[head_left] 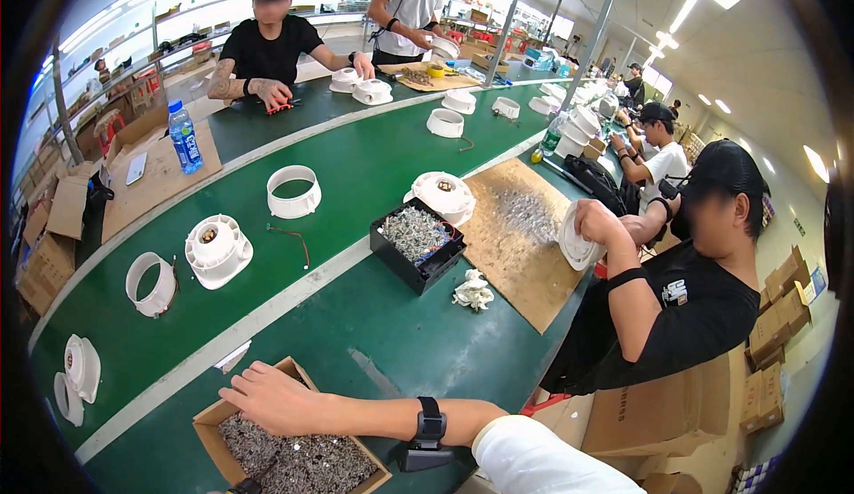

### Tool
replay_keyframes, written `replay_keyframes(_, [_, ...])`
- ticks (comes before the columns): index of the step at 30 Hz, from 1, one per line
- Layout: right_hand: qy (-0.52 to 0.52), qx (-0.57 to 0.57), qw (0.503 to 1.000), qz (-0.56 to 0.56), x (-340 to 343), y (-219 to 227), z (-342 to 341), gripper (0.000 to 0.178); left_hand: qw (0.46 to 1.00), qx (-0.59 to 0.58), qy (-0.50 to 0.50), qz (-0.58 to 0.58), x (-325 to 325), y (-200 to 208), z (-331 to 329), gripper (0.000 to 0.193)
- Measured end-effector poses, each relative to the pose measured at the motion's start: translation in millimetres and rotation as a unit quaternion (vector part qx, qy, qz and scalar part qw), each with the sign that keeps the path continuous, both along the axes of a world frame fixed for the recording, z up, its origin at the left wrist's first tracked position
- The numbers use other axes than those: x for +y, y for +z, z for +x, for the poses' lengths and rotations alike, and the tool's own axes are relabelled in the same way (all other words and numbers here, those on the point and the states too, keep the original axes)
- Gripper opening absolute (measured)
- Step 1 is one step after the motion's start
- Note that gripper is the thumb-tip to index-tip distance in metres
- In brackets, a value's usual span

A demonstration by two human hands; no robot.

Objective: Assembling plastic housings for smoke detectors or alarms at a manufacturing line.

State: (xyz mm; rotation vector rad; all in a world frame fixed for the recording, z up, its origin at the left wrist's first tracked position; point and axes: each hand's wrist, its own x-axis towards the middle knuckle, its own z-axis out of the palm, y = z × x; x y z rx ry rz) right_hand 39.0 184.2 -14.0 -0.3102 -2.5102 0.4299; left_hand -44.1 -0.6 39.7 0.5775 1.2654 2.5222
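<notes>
"What takes up the most room?"

"The green conveyor belt (365, 182), curving alongside the green worktable (427, 343). A white round housing (218, 263) sits on the belt. On the table, the open cardboard box (213, 448) is at the near edge, and the black bin (398, 267) stands well apart from it, toward the co-worker on the right."

"And the hands?"

"The right hand (277, 400) is palm down over the box's far side, fingers loosely bent and slightly spread. Its underside is hidden, so I can't tell whether it has hold of anything. The left hand is out of view."

"What's in the box?"

"A layer of small metal parts (294, 463), perhaps screws; they're too fine to be sure."

"So which step is this?"

"I'd judge it a reach at the parts box. Picking from it would call for tipping the fingertips down, then a light pinch on one piece."
</notes>
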Motion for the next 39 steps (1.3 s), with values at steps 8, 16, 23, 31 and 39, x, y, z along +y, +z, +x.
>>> replay_keyframes(8, [0.0, 0.001, 1.0, 0.003, 0, 0, 0, 0.043, 0.999, -0.03, 0.027, -0.031, 4, -5, -4, 0.043])
replay_keyframes(16, [0.004, -0.008, 1.0, -0.001, 1, 4, 2, 0.043, 0.998, -0.037, 0.029, -0.031, 5, -7, -7, 0.042])
replay_keyframes(23, [0.004, -0.01, 1.0, -0.005, -1, 5, 1, 0.043, 0.999, -0.046, 0.024, -0.005, 0, -13, -11, 0.041])
replay_keyframes(31, [0.009, -0.007, 1.0, 0.001, -1, 7, 2, 0.042, 0.998, -0.057, 0.014, 0.002, -2, -13, -10, 0.038])
replay_keyframes(39, [0.006, -0.015, 1.0, 0.0, 6, 6, 7, 0.042, 0.998, -0.069, 0.012, 0.005, 5, -20, -7, 0.04])
